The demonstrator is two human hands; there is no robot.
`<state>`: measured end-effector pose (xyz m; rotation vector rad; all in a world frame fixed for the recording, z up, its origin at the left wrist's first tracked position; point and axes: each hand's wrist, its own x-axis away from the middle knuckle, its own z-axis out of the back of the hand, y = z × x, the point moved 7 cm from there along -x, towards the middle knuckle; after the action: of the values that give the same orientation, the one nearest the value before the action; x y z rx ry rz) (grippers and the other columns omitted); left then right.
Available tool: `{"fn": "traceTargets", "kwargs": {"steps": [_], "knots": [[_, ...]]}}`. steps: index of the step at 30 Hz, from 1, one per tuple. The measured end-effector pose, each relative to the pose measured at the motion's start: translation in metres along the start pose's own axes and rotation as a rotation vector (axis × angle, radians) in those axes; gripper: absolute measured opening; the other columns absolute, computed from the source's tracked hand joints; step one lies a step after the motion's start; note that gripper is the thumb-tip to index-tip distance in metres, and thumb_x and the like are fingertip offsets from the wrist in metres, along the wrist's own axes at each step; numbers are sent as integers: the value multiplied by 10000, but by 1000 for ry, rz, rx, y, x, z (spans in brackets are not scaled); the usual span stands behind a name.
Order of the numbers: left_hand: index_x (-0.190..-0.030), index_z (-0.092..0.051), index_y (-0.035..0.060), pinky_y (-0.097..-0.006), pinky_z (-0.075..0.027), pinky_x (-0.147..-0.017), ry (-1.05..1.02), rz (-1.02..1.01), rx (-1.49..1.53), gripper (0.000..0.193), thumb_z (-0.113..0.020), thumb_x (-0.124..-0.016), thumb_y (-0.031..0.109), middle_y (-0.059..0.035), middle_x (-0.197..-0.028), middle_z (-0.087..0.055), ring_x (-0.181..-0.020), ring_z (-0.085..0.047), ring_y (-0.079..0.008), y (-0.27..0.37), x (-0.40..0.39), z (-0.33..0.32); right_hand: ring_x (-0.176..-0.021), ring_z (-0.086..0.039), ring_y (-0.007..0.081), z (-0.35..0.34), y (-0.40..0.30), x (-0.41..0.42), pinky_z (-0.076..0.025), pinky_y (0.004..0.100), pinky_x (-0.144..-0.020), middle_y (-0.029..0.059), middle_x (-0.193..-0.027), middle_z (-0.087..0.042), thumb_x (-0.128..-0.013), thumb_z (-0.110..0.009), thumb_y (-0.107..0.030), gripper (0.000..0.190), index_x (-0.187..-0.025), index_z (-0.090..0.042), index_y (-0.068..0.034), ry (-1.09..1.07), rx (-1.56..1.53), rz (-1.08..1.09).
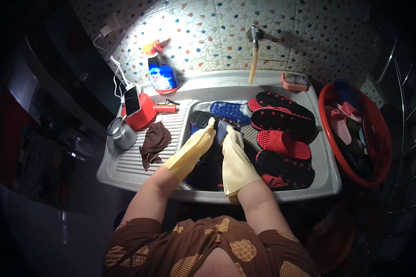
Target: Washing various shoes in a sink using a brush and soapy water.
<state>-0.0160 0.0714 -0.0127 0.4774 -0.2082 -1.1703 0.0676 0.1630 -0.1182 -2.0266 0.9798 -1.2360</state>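
Note:
My left hand (pixel 208 131) and my right hand (pixel 231 135), both in long pale yellow rubber gloves, are close together over the basin of a grey laundry sink (pixel 284 198). Between them they grip a dark blue-grey slipper (pixel 223 131), its lower part in shadow and most of my fingers hidden. A black sole (pixel 201 118) lies just beyond my left hand. Behind it rests a blue slipper with holes (pixel 228 110), with some suds. To the right of my right hand, several black-and-red slippers (pixel 282 123) are piled, with a red studded slipper (pixel 284 143) among them.
On the ribbed washboard (pixel 128 162) lie a brown cloth (pixel 156 142), a red dipper (pixel 144 119) bearing a plugged-in phone (pixel 132 100), and a glass jar (pixel 123 135). Behind are a spray bottle (pixel 162 76), a hosed tap (pixel 254 52) and a soap dish (pixel 294 81). A red tub (pixel 384 152) holds footwear.

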Motion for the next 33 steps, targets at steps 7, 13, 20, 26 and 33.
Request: {"fn": "traceTargets", "kwargs": {"steps": [7,13,20,26,33], "knots": [[-1380,-379,100,-381,-445,-870,-216,238,-45,495,-268,-988,381,-221,-1098,-613,-964,-606,-349,45,18,17,-731,-607,244,13,31,-16,-484,380,-676,164,-939,-662,-878,-505,-435,464,-920,-661,0,264,63,-165],[-1375,-410,144,-386,-446,-858,-217,-31,98,430,-313,-1000,330,-275,-1115,-570,-1011,-608,-349,75,27,-10,-720,-604,262,43,-11,-27,-496,375,-662,97,-861,-651,-846,-571,-405,439,-967,-646,10,182,935,85],[-1450,-252,182,-440,-462,-791,-73,133,-87,519,-395,-958,265,-278,-1018,-600,-885,-611,-413,26,-7,22,-745,-603,308,14,-49,10,-451,429,-686,214,-872,-659,-885,-437,-368,487,-882,-630,79,144,358,257],[-1469,-109,100,-465,-446,-832,-128,251,-75,644,-388,-947,354,-287,-1047,-597,-926,-599,-431,19,0,29,-818,-586,286,19,-59,5,-449,408,-745,213,-892,-617,-831,-505,-363,468,-942,-608,80,154,698,283],[-1446,-199,44,-520,-432,-897,-237,373,-88,605,-394,-935,303,-231,-1077,-621,-950,-619,-371,-12,-10,-19,-844,-625,319,45,3,-58,-458,426,-779,215,-867,-633,-790,-551,-337,419,-925,-607,56,158,753,141]]}}
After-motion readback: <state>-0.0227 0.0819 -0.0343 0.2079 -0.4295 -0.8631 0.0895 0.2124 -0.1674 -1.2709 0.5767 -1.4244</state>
